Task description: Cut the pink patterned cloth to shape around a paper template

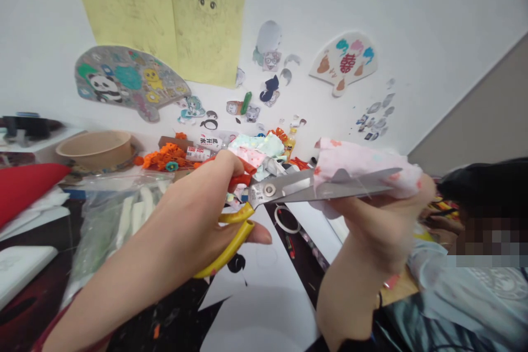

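Note:
My left hand (214, 198) is closed on a pair of scissors (270, 190) with one orange and one yellow handle. The blades point right and stand slightly apart. Their far part lies against a piece of pale pink cloth (358, 159) with reddish spots; how much of it sits between the blades I cannot tell. Fingers of my right hand (383, 220) grip this cloth from below and from its right end, raised over the table. Below the scissors lies a white sheet (259, 291) with a small black shape on it.
Behind my hands are orange flower pieces (169, 157), bottles and a heap of patterned cloth (258, 146). A plastic bag (99, 214) of white pieces and a beige bowl (94, 148) stand left. Another person (474, 231) is close on the right. A wall with drawings (206, 27) rises behind.

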Demonstrator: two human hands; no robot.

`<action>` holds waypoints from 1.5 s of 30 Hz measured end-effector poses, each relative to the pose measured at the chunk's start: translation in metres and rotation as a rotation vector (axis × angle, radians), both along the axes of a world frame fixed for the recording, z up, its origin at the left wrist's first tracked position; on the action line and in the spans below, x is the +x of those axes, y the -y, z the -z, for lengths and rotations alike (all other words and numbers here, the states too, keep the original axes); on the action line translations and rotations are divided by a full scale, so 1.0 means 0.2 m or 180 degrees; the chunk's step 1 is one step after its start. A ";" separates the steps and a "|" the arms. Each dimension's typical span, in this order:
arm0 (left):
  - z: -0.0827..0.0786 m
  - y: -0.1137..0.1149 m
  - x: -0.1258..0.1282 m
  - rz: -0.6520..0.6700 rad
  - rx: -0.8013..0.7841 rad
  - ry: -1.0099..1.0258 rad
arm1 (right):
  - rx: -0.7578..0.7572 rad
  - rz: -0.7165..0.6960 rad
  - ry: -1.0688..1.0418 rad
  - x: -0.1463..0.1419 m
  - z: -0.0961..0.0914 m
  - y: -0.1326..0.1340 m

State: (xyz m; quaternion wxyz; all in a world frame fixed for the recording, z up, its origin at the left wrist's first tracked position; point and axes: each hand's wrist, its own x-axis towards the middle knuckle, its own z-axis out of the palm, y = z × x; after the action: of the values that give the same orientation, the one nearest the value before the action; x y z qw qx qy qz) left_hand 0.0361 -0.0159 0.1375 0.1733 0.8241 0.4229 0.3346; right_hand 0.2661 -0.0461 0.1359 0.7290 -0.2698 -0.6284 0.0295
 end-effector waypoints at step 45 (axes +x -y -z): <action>0.03 -0.04 0.05 0.0979 -0.1038 0.2881 | -0.1702 -0.0911 0.0287 -0.12 0.03 -0.11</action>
State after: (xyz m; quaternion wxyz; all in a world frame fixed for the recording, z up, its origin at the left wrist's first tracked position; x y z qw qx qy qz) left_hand 0.0466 -0.0078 0.1305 0.5130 0.6115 0.2258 0.5585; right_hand 0.2422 -0.0231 0.1291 0.5919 -0.3620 -0.6617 0.2842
